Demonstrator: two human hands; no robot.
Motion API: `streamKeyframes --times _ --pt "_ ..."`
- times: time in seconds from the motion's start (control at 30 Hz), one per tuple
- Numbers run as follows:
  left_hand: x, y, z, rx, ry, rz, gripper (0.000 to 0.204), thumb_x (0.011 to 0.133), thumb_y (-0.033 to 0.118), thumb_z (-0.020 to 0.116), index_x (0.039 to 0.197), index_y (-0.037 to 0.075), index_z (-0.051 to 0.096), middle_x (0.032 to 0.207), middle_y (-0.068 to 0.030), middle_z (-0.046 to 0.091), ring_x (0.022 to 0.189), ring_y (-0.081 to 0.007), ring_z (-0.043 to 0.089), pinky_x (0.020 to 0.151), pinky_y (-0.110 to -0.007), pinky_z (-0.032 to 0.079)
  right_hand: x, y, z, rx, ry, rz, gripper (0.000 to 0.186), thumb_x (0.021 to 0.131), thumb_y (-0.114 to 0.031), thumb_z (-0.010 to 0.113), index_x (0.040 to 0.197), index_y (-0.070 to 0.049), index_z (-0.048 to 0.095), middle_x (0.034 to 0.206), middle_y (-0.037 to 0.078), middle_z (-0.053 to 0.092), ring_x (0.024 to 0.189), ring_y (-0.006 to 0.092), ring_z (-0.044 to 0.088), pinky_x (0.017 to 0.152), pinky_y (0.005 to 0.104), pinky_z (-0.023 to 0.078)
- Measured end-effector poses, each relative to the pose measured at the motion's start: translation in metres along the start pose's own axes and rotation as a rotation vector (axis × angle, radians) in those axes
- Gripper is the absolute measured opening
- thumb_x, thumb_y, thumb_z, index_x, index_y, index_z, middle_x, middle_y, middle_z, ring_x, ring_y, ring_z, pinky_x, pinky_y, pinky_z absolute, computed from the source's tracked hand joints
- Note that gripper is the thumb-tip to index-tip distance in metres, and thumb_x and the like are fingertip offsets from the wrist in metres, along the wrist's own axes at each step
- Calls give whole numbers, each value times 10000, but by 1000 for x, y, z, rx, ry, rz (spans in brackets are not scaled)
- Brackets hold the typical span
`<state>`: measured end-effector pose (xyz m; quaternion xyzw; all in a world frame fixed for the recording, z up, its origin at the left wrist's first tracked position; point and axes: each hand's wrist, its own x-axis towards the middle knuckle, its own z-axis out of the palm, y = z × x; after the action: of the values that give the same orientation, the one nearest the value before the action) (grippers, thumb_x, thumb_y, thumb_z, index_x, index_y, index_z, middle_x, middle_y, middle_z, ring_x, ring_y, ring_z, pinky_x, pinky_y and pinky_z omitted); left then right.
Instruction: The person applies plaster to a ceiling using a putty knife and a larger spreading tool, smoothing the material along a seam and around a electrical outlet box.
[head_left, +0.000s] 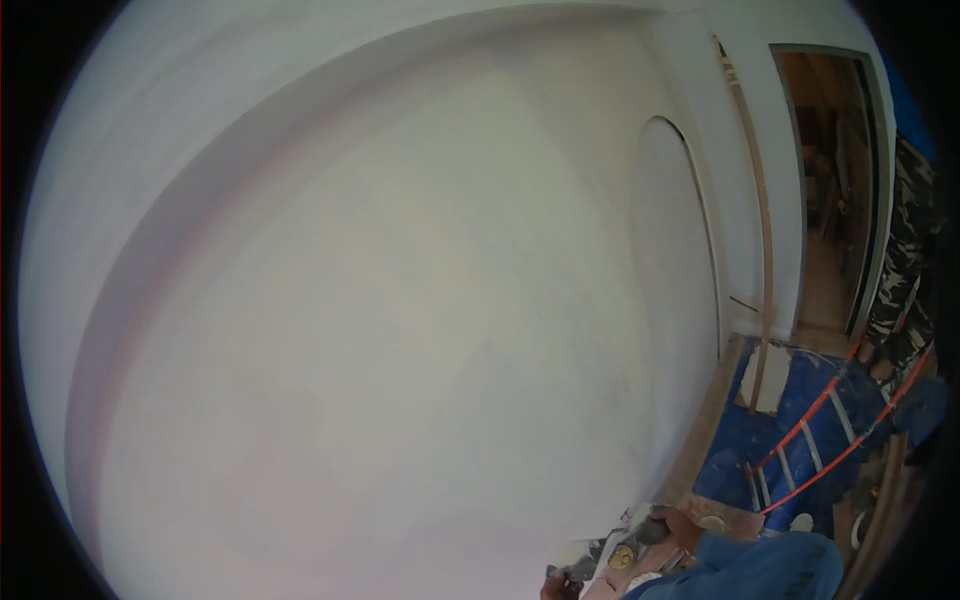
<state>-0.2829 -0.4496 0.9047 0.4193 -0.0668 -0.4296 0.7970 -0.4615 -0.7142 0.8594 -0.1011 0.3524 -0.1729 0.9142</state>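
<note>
At the lower edge, my right hand [680, 528], coming from a blue sleeve, is closed round a dark grey lump-like thing [652, 530] whose kind I cannot make out. My left hand [556, 586] shows only in part at the bottom; its fingers are curled against a dark grey thing [578, 571] with a pale flat piece [572, 552] beside it. Between the hands sits a round yellowish thing [622, 556], close to some white material. Both hands are low beside a broad, pale, smooth wall [400, 330], which has a cloudy, uneven tint.
Orange ladder [815, 430] with metal rungs stands at right; a person in camouflage trousers [905, 250] is on or beside it. Blue sheeting [722, 462] covers floor there. A long wooden strip [762, 220] leans near a doorway [825, 190]. An arched recess [675, 260] marks the wall.
</note>
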Motion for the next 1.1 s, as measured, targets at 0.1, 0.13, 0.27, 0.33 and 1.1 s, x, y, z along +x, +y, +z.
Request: streamKeyframes --times 0.1,0.13,0.27,0.33,1.1 --pt "10 65 49 782 104 153 306 920 199 648 1189 61 601 1015 -64 691 887 -190 661 754 -319 544 29 -11 19 -189 -71 -236 199 897 -151 610 1049 -24 627 1007 112 659 923 229 648 823 352 548" --pt "16 83 79 381 65 138 248 937 165 589 1135 18 610 1015 -83 680 917 -198 650 814 -351 534 28 -23 32 -413 -22 -343 169 876 -128 640 1018 -35 646 965 89 663 902 197 639 763 343 534" --pt "20 134 140 -10 94 201 241 924 87 529 1118 -45 582 1056 -106 644 976 -198 628 862 -344 524 -42 -63 191 -562 -158 -643 158 829 -84 733 954 8 701 880 4 690 770 133 640 709 296 521" --pt "14 139 164 -35 48 235 250 922 54 523 1149 -44 561 1073 -104 640 993 -194 628 886 -339 516 -87 -73 233 -874 -287 -765 246 843 -38 690 1079 26 670 920 33 687 827 129 626 741 283 504" --pt "-6 157 178 129 -61 334 346 995 136 531 1297 -33 510 1160 -107 635 1020 -186 632 879 -339 536 -26 -13 154 -1572 -838 -957 383 781 -45 649 1158 -28 581 1067 146 573 969 316 597 746 403 525"
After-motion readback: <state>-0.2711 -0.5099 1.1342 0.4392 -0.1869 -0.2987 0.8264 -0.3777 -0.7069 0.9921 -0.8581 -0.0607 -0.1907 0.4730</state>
